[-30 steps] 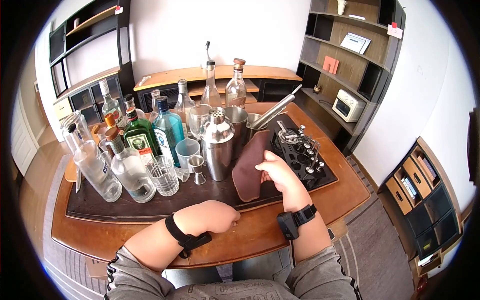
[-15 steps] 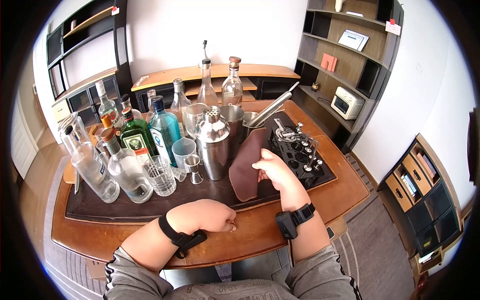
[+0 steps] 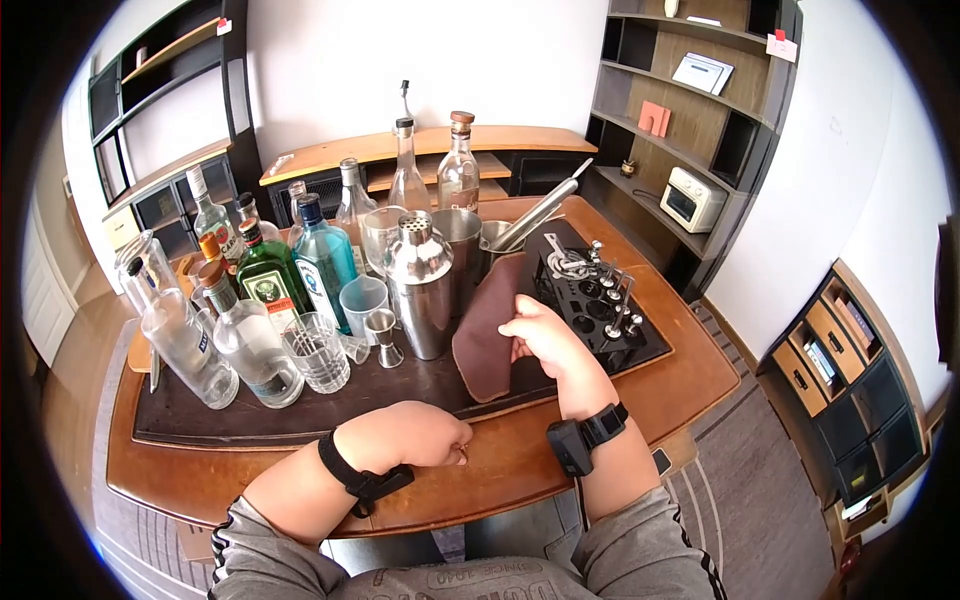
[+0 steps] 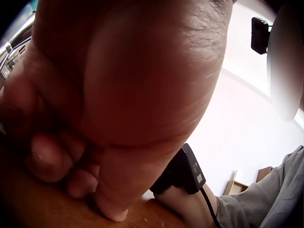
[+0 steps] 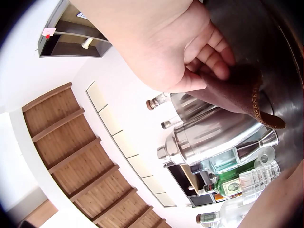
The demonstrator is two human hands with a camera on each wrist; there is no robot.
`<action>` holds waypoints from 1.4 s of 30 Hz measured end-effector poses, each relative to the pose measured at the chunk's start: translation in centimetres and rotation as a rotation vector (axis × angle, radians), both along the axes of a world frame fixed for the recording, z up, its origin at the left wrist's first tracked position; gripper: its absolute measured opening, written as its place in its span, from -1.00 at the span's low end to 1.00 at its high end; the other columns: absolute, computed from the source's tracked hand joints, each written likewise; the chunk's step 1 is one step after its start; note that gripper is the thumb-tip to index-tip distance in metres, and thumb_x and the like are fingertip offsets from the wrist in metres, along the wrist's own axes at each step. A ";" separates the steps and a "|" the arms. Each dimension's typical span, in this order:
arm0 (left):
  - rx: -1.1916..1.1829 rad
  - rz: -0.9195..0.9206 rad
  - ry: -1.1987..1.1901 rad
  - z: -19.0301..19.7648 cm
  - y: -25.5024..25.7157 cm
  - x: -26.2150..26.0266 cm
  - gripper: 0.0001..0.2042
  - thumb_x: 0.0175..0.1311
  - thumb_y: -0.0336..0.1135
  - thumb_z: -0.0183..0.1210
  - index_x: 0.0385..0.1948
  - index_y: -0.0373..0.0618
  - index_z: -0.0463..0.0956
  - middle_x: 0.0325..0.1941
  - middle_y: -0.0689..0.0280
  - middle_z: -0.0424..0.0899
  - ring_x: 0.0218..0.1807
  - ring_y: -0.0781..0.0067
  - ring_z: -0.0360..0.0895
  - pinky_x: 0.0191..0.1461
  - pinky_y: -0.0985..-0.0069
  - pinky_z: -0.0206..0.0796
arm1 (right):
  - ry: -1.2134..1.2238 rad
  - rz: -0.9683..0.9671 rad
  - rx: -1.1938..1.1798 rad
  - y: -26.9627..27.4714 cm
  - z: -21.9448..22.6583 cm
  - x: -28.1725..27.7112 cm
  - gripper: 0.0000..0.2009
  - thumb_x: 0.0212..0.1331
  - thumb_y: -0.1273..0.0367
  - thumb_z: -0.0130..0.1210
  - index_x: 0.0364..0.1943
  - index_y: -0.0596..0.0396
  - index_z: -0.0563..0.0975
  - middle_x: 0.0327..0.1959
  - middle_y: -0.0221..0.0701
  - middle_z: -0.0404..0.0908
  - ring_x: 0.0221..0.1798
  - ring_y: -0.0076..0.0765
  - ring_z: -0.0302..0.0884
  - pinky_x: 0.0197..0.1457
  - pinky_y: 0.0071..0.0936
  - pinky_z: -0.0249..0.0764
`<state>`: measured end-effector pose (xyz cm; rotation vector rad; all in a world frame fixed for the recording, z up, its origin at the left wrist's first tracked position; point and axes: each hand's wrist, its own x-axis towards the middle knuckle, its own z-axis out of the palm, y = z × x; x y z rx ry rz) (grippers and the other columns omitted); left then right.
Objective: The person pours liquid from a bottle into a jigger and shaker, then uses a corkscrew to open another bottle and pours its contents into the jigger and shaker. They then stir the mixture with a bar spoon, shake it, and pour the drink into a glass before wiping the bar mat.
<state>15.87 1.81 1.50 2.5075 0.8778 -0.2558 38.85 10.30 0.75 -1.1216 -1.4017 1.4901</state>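
My right hand (image 3: 548, 338) pinches the edge of a dark brown leather piece (image 3: 487, 330) between thumb and fingers, holding it upright above the dark mat. In the right wrist view, the leather (image 5: 228, 95) shows a stitched edge, beside the steel shaker (image 5: 209, 135). My left hand (image 3: 425, 435) rests at the table's front edge with its fingers curled under; the left wrist view shows those fingers (image 4: 50, 156) bent over the brown surface with nothing seen in them. The shaker (image 3: 420, 290) and a jigger (image 3: 383, 340) stand left of the leather.
Several bottles (image 3: 270, 280) and glasses (image 3: 318, 355) crowd the left of the mat (image 3: 220, 418). Behind the leather stand metal tins (image 3: 458, 250) with a tool leaning out. At the right lies a black rack of bar tools (image 3: 610, 315). Shelves line the walls.
The head view has shifted slightly. My right hand and the leather have moved a little to the left, the hand still pinching it. My left hand has stayed nearly in place.
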 end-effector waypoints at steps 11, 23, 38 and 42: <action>0.119 0.040 0.079 0.7 -0.3 0.7 -0.59 0.25 0.07 0.13 -0.33 -0.16 0.60 -0.40 0.08 0.66 -0.24 -0.04 0.61 -0.17 0.17 0.41 | -0.004 0.006 0.005 0.2 -0.2 0.0 -0.79 0.18 0.53 -0.02 -0.11 0.09 0.48 -0.31 -0.42 0.57 -0.39 -0.46 0.54 -0.31 -0.48 0.51; 0.119 -0.058 0.272 -1.3 0.6 3.1 -0.73 0.31 -0.24 -0.02 -0.24 -0.20 0.61 -0.26 0.04 0.68 -0.15 -0.06 0.61 -0.09 0.15 0.45 | 0.010 -0.030 0.010 -0.1 0.3 -0.5 -0.86 0.19 0.51 -0.02 -0.17 0.11 0.44 -0.41 -0.37 0.54 -0.53 -0.43 0.50 -0.46 -0.50 0.46; -0.293 0.412 -0.656 6.8 -0.8 -5.2 -0.78 0.43 -0.33 0.01 -0.44 -0.21 0.48 -0.52 0.47 0.45 -0.41 0.68 0.35 -0.33 0.65 0.22 | -0.005 0.029 -0.005 -0.2 0.1 0.0 -0.90 0.21 0.51 0.02 -0.23 0.02 0.43 -0.32 -0.43 0.54 -0.39 -0.44 0.55 -0.31 -0.46 0.53; -0.422 0.671 -1.148 9.2 -4.3 -10.5 -0.78 0.44 -0.32 -0.03 -0.48 -0.13 0.42 -0.65 0.45 0.36 -0.62 0.67 0.22 -0.48 0.67 0.11 | 0.043 0.029 -0.008 -0.1 0.5 0.0 -0.83 0.19 0.51 0.02 -0.14 0.04 0.47 -0.28 -0.45 0.57 -0.35 -0.43 0.58 -0.29 -0.45 0.54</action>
